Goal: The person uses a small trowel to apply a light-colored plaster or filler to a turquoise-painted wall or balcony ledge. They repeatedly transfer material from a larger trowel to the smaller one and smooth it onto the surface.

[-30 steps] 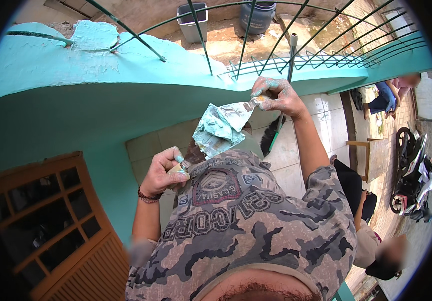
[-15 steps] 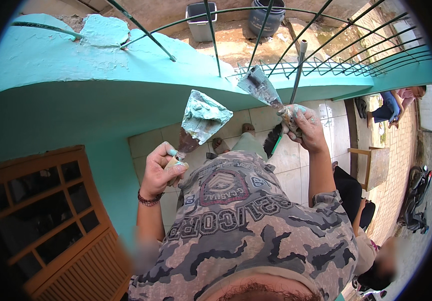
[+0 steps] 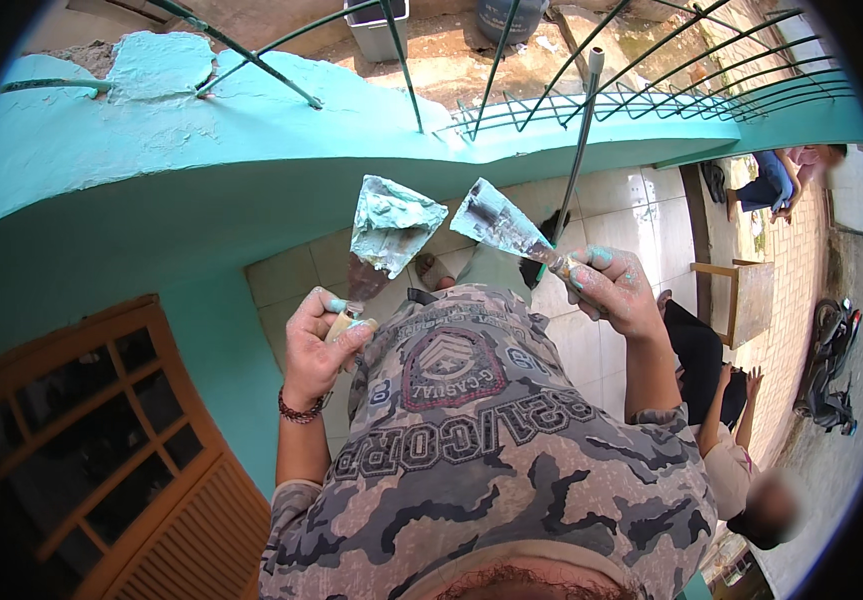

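Observation:
My left hand (image 3: 321, 342) is closed round the pale handle of a wide putty knife (image 3: 366, 282), whose blade carries a thick heap of turquoise putty (image 3: 393, 226). In my right hand (image 3: 615, 290) is a second putty knife (image 3: 501, 222), narrower, its blade smeared with turquoise and grey. The two blades are close together but apart, in front of my chest. Turquoise smears mark the fingers of both hands. Beyond the blades runs a turquoise wall (image 3: 281, 135), with a rough, patched stretch at its top left.
Green metal bars (image 3: 406, 65) rise from the wall top. A long pole (image 3: 579, 140) leans there. An orange-brown door (image 3: 101, 440) stands at left. To the right are a wooden stand (image 3: 749, 305), a seated person (image 3: 721, 430), another person (image 3: 781, 180) and a motorcycle (image 3: 831, 365).
My right hand has turned and lowered its putty knife, bringing the blade leftward, closer to the loaded one. The left putty knife has shifted slightly left. My view has also shifted a little.

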`<state>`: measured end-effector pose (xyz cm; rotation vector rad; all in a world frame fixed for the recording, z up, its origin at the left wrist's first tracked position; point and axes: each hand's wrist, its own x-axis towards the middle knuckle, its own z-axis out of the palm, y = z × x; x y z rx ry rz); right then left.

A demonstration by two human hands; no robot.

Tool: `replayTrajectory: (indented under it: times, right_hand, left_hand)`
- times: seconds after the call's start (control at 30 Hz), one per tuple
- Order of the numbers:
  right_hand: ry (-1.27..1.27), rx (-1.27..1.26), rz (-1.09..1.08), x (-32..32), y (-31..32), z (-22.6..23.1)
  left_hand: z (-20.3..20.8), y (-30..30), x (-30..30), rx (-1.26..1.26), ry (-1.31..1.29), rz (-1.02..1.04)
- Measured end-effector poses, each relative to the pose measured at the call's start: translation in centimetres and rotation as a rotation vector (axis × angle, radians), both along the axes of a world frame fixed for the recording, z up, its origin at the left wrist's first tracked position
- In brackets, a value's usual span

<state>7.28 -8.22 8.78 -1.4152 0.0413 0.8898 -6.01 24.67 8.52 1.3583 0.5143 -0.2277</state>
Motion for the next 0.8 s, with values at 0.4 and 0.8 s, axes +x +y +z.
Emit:
replayTrajectory:
  times: [0.4, 0.8]
  right_hand:
    - [0.178, 0.133, 0.017, -2.2, 0.4, -6.6]
    - [0.108, -0.045, 0.072, 0.0, 0.8, -7.0]
  left_hand:
    - [-1.1, 0.9, -1.2, 0.022, 0.182, -0.054]
    - [-2.3, 0.6, -2.0, 0.049, 0.185, 0.055]
